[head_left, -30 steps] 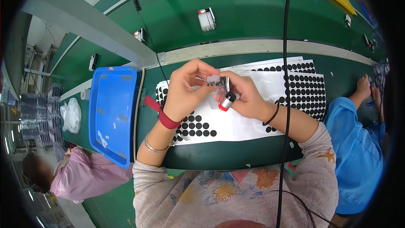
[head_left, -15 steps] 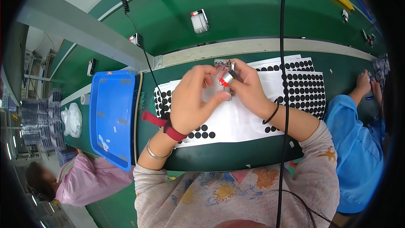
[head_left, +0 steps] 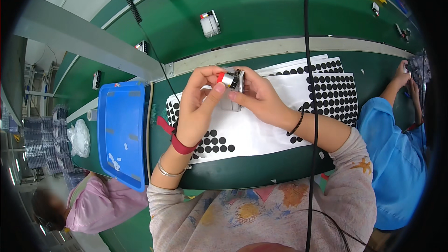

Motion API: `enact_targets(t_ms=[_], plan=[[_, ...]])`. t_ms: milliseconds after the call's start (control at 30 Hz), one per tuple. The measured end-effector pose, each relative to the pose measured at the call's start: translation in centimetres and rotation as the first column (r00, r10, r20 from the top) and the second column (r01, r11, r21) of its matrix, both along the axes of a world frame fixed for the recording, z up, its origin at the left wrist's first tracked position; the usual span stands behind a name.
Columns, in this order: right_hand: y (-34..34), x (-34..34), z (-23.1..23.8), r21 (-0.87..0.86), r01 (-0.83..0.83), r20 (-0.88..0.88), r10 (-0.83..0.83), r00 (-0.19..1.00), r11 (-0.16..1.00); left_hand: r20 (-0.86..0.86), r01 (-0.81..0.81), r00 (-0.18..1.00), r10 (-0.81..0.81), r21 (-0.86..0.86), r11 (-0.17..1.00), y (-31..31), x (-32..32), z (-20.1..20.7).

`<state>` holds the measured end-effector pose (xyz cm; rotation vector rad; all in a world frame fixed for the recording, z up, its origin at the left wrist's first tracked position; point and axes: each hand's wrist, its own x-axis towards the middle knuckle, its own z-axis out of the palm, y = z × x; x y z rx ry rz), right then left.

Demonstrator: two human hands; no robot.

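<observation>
Above the white sheets, both of my hands hold a small clear plastic device [head_left: 230, 105] with exposed electronic parts. A silver cylinder with a red end [head_left: 228, 80], perhaps a motor or battery, sits at its upper part. My left hand [head_left: 195, 109] is closed, thumb and fingers at the red end of the cylinder. My right hand [head_left: 262, 99] grips the device from its right side, thumb across the front and fingers behind it, partly hidden. Underneath lie white sheets [head_left: 261, 135] carrying rows of round black stickers [head_left: 332, 94].
Left of the sheets stands a blue tray [head_left: 122, 147] with small scraps. Similar white devices [head_left: 210, 24] rest on the green surface beyond the pale rail [head_left: 280, 46]. A black cable [head_left: 308, 28] hangs in front. People sit at left and right; a clear plastic bag [head_left: 79, 137] lies beyond the tray.
My hands have moved slightly left with the device. It has turned, so the cylinder's red end now points left, and my left thumb and fingers have come onto it.
</observation>
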<state>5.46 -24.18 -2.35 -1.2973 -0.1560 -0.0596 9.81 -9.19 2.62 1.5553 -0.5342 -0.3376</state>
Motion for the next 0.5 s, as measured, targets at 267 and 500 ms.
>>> enact_targets(t_ms=[267,500], plan=[[0.1,0.0,-0.6,-0.142,0.2,0.154,-0.178,0.972,0.969,0.259,-0.099,0.964,0.062,0.134,0.986,-0.6,-0.9,-0.7],[-0.1,-0.1,-0.4,-0.066,0.138,0.113,-0.13,0.985,0.988,0.553,-0.248,0.824,0.125,0.153,0.957,-0.5,0.1,-1.1]])
